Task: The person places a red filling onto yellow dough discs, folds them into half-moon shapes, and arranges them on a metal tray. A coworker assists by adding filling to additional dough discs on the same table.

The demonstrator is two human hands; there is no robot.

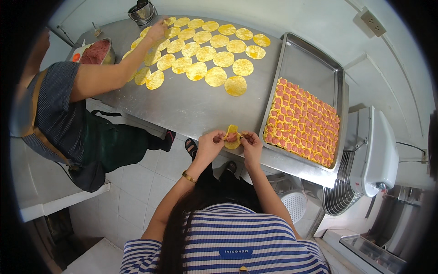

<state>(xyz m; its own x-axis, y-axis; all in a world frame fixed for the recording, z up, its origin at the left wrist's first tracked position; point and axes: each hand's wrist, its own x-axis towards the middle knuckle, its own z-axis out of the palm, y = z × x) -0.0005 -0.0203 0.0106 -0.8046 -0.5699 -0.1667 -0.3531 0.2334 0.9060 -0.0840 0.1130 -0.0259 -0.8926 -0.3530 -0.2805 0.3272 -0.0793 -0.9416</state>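
Between my two hands, at the near edge of the metal table, is a round yellow dumpling wrapper with pink meat filling in its middle. The fingers of my left hand pinch its left side. My right hand pinches the right side, and the wrapper's edges are partly drawn up around the filling. To the right, a deep metal tray holds tight rows of open-topped yellow dumplings with pink filling showing. Flat yellow wrappers lie in rows across the table's far half.
At the left, a co-worker's arm stretches over the wrappers, the hand at the far rows. A bowl of pink meat and a small metal bucket stand on the table. A white mixer with a wire guard stands right.
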